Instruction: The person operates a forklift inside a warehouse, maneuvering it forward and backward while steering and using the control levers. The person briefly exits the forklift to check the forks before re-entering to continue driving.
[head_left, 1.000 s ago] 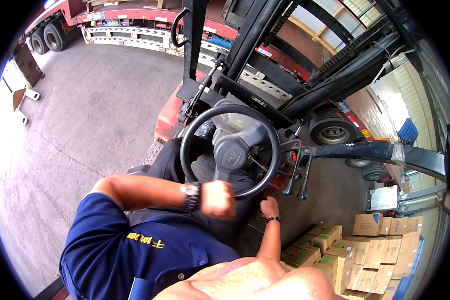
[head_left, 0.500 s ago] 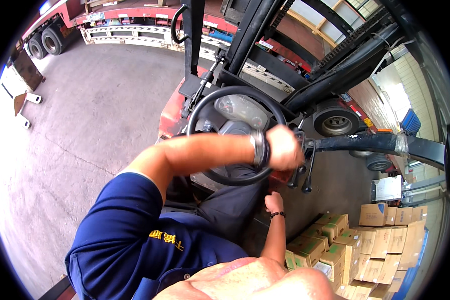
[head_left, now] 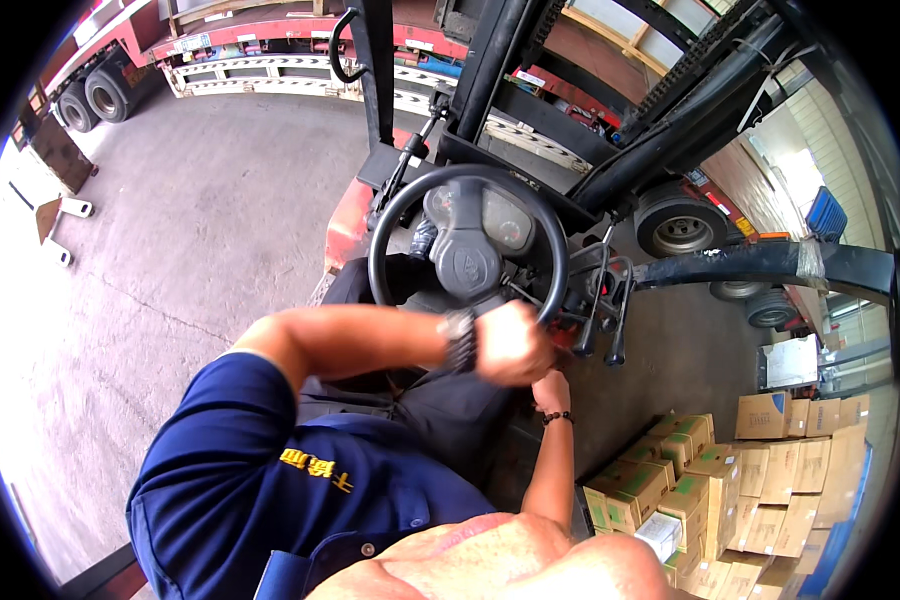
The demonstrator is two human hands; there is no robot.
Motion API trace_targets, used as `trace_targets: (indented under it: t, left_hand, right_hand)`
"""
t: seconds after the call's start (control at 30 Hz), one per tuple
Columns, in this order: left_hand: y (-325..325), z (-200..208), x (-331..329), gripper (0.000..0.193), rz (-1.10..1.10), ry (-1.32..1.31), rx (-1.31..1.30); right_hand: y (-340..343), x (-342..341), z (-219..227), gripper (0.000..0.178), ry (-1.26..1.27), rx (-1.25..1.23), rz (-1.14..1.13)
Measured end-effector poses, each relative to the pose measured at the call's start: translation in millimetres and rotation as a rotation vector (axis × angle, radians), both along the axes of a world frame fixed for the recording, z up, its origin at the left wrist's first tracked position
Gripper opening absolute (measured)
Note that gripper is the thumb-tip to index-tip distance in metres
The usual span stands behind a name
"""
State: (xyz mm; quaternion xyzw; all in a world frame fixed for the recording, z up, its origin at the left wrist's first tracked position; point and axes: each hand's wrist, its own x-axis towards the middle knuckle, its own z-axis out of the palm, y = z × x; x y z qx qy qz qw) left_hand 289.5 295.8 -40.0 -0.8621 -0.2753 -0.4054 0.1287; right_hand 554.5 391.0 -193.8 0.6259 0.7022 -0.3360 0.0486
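A black steering wheel stands in front of me, with a grey instrument panel beyond it. Crossing over my lap, my left hand is closed on the lower right of the rim, slightly smeared by motion. Behind and below it, my right hand is curled closed beside my right thigh. Whatever it may hold is hidden. Black-knobbed levers stand to the right of the wheel, apart from both hands.
A black forklift mast rises ahead. Beyond is a red flatbed truck; another truck's wheel is at right. Stacked cartons stand close on my right. A black bar crosses at right. White-tipped forks lie far left.
My left hand has swept clockwise along the rim, from its right side down to the lower right, turning the wheel. The surroundings have shifted slightly. My right hand stays low by the thigh.
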Motion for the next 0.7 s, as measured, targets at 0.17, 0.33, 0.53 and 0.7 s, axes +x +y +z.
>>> trace_targets:
  t: [0.17, 0.33, 0.53, 0.7]
  left_hand:
    - [95.3, 90.0, -78.1, 0.019, 0.408, -0.197, -0.107]
    - [-4.9, 73.8, -171.8, 0.044, 0.549, -0.474, -0.422]
    - [4.4, 80.4, -158.7, 0.040, 0.527, -0.280, -0.105]
    - [3.4, 85.0, -163.5, 0.039, 0.545, -0.317, -0.126]
  right_hand:
    - [-1.8, -0.8, 4.6, 0.040, -0.009, -0.052, -0.060]
    - [-1.7, 16.9, -0.2, 0.037, 0.032, -0.006, -0.077]
    - [1.5, 6.8, -8.2, 0.038, 0.044, 0.055, -0.052]
    - [2.6, -0.7, -0.2, 0.040, 0.068, 0.031, -0.082]
